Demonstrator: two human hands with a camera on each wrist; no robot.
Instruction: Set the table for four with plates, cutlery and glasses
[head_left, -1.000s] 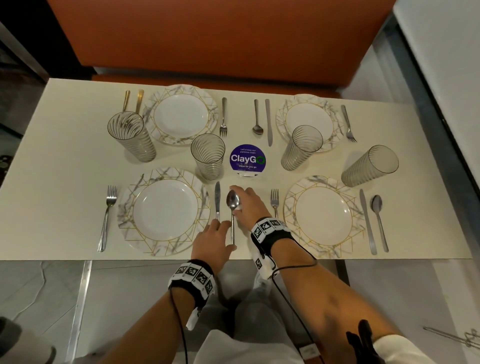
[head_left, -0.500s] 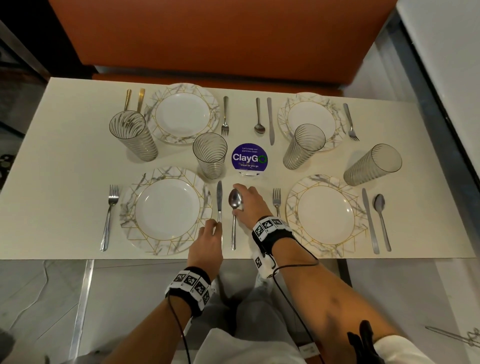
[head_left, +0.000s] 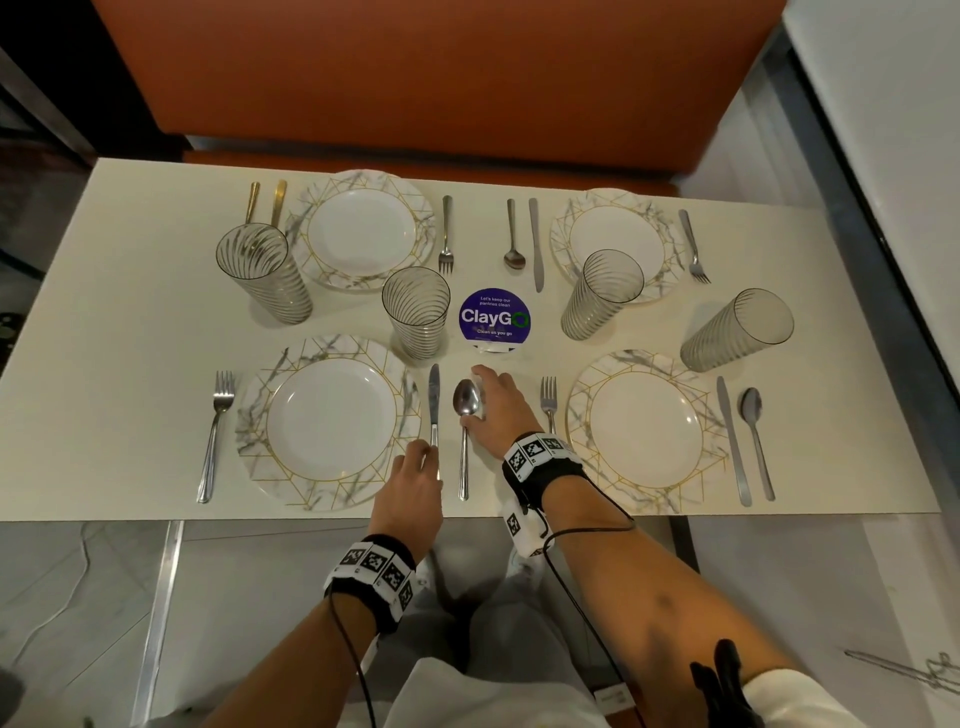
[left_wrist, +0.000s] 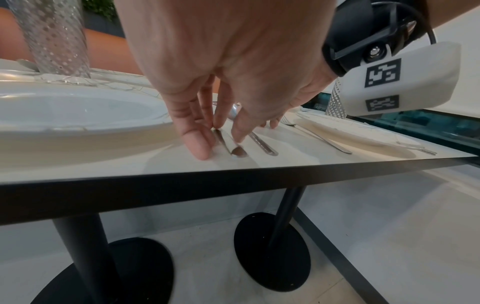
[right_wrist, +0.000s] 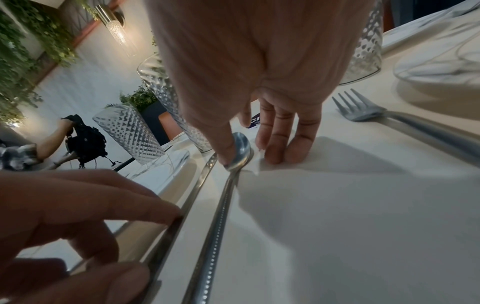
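- At the far left of the head view a fork (head_left: 215, 431) lies on the tabletop (head_left: 104, 332), just beside the lower-left plate (head_left: 327, 423).
- In the upper left, a second plate (head_left: 361, 231) has two gold-handled pieces (head_left: 266, 200) and a glass (head_left: 262, 273) on its left and a fork (head_left: 445, 236) on its right.
- Another glass (head_left: 417, 312) stands just above the lower-left plate's right rim.
- The left hand (head_left: 413, 486) sits at the lower centre; its fingertips (left_wrist: 197, 144), loosely apart rather than clamped, touch the handle end of the knife (head_left: 434, 402), which lies just right of that plate.
- The right hand (head_left: 496, 405) rests with straight fingers on the tabletop, thumb pressing the bowl of the spoon (head_left: 465, 431); the spoon lies parallel to the knife, just beside it.
- A round purple sign (head_left: 494, 321) stands at the centre.
- To the right, a fork (head_left: 549, 402) lies beside the lower-right plate (head_left: 647, 428), with a knife (head_left: 732, 436) and spoon (head_left: 756, 439) on the plate's far side and a glass (head_left: 737, 330) above them.
- In the upper right, the fourth plate (head_left: 618, 241) has a spoon (head_left: 513, 236) and knife (head_left: 536, 244) on its left, a fork (head_left: 693, 247) on its right, and a glass (head_left: 602, 293) overlapping its near rim.
- Judged from this, all four places have plate, cutlery and glass; what seems left is only squaring up this knife and spoon, so the task looks nearly finished.
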